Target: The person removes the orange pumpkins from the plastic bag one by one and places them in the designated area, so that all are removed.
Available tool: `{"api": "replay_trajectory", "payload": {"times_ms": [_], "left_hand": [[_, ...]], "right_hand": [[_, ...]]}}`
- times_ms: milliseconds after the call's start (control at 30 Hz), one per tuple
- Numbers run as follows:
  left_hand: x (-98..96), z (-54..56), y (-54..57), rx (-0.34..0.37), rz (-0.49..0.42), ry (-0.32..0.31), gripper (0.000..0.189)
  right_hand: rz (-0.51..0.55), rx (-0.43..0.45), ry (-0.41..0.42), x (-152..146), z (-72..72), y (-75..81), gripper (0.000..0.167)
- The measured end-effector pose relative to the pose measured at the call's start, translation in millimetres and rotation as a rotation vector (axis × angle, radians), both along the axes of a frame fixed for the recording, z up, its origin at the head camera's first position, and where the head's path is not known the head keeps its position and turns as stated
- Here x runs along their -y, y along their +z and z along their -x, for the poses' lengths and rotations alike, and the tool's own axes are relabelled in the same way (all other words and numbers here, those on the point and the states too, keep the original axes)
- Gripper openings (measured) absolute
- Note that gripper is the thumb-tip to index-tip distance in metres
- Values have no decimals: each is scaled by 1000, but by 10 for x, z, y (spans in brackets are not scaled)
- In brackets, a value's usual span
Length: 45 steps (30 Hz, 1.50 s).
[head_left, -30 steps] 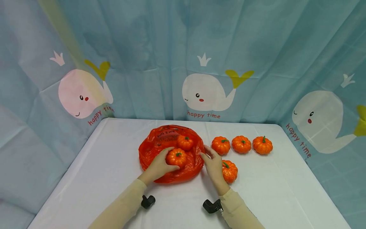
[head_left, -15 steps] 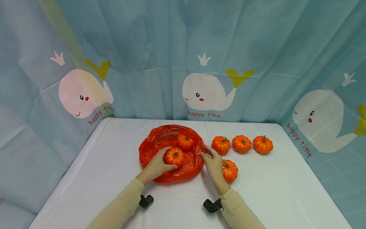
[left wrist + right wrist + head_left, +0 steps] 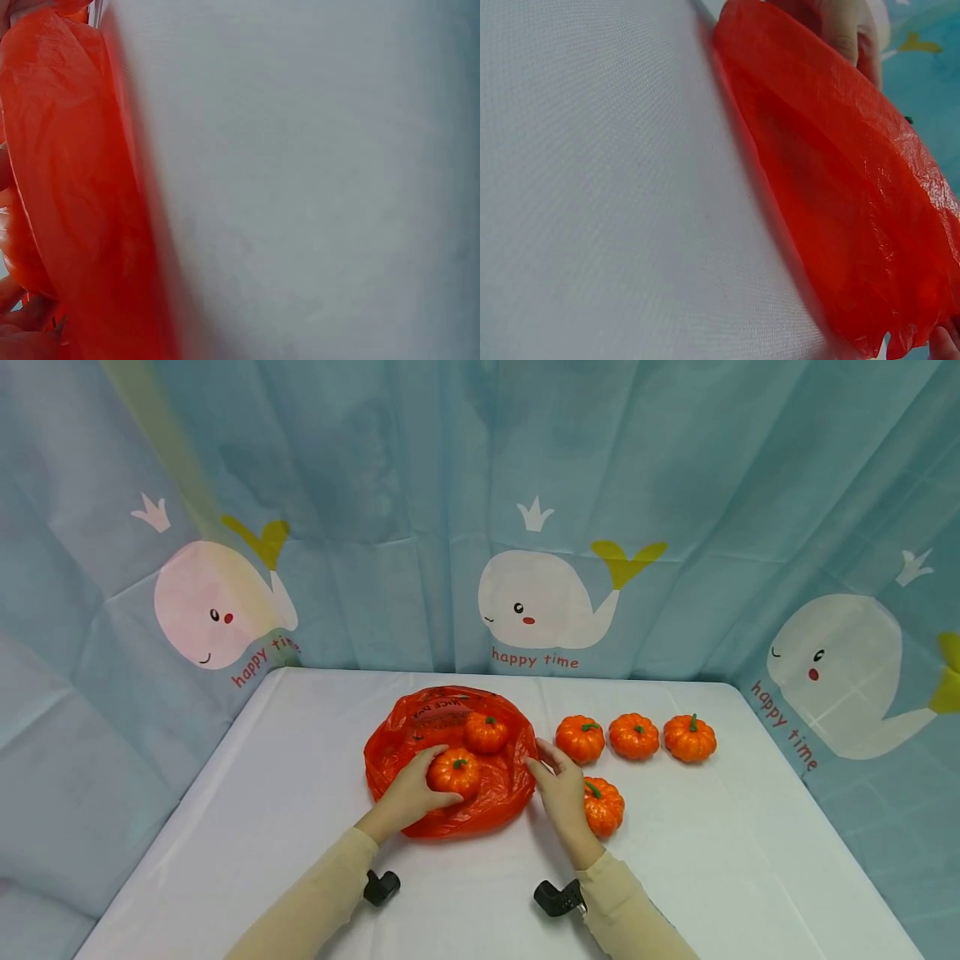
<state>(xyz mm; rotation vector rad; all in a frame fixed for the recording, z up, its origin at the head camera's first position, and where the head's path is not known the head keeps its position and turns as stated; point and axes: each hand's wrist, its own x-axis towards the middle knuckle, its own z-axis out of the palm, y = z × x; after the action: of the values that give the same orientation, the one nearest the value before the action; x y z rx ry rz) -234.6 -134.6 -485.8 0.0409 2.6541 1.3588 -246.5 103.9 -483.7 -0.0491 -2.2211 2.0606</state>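
A red plastic bag [image 3: 397,731] lies on the table with its mouth spread wide and dark lettering inside. My left hand [image 3: 408,793] reaches over the near left rim, thumb and fingers curled round a small orange pumpkin [image 3: 455,774] with a green stem. Just behind it in the bag sits another pumpkin [image 3: 486,733]. At the right rim, my right hand [image 3: 561,795] pinches the plastic between thumb and fingers. In the right wrist view, the bag's wall [image 3: 817,172] stands up from the table and hides most of what is inside.
Three pumpkins, the middle one [image 3: 633,737] among them, line up right of the bag. A nearer pumpkin [image 3: 603,807] sits beside my right wrist, partly covered by it. The white table [image 3: 750,860] ends at a blue curtain [image 3: 420,593] printed with whales.
My left hand has shifted slightly left inside the bag, bringing the pumpkin along. The right hand stays at the bag's right rim.
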Motion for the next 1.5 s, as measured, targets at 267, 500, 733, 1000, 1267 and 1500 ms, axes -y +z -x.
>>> {"api": "replay_trajectory", "payload": {"times_ms": [267,500,733,1000,1267,1500], "left_hand": [[18,-9,-20,5,4,0,85],[23,-7,-43,16,5,-1,86],[25,0,-44,18,-5,-2,86],[22,-3,-42,37,-2,-3,86],[21,-9,-17,30,1,-15,86],[17,-10,-15,35,6,-16,86]], "right_hand": [[-6,-1,-1,-2,4,-13,44],[6,7,2,3,5,-17,45],[10,9,2,8,11,-21,44],[4,13,4,4,14,-25,44],[0,-14,-12,16,26,-34,42],[-13,5,-11,4,31,-45,43]]}}
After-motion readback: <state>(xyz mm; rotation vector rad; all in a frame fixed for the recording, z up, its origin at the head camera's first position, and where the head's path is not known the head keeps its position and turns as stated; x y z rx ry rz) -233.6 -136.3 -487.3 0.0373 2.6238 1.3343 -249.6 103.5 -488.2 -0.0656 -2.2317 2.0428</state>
